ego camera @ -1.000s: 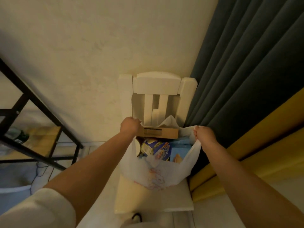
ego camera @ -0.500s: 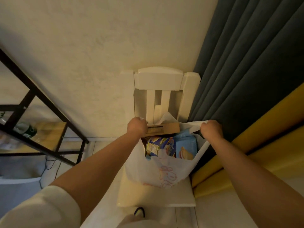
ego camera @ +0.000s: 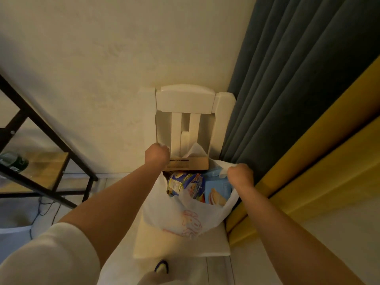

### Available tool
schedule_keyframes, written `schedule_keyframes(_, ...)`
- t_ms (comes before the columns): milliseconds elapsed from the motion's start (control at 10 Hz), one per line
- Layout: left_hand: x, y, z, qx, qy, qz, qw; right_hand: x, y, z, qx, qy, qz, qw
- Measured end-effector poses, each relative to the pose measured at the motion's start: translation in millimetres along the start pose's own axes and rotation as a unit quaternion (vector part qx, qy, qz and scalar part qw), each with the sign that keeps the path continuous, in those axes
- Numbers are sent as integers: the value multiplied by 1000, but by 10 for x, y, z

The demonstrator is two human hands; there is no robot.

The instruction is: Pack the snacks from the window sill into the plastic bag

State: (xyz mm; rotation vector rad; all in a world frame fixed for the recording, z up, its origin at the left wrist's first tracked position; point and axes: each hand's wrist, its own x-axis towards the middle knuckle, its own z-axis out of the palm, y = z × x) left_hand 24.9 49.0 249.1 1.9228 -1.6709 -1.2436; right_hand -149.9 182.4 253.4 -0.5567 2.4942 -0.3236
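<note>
Both fists are closed on the rim of the thin white plastic bag (ego camera: 185,214) standing on the pale wooden chair (ego camera: 185,247): left hand (ego camera: 157,156) on its far-left edge, right hand (ego camera: 240,175) on its right, the mouth stretched between them. Blue snack packets (ego camera: 191,185) sit inside, below both grips.

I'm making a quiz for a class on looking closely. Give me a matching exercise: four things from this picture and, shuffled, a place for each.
Things:
1. plastic bag
2. brown box
3. green bottle
4. curtain

Places:
A. on the shelf at left
B. right of the chair
C. on the chair seat
D. at the bag's far edge

Pairs: 1-C, 2-D, 3-A, 4-B
</note>
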Motion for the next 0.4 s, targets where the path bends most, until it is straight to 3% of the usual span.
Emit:
schedule_keyframes(200, -167, -125, 5, 129, -3, 24, 991, -132, 147, -43, -37, 37, -84, 995)
schedule_keyframes(300, -278, -180, 24, 94, -3, 21, 995, -236, 209, 67, -23, 38, -118, 992)
schedule_keyframes(400, -434, -240, 39, 139, -5, 86, 987, -354, 309, 197, -4, 39, -147, 988)
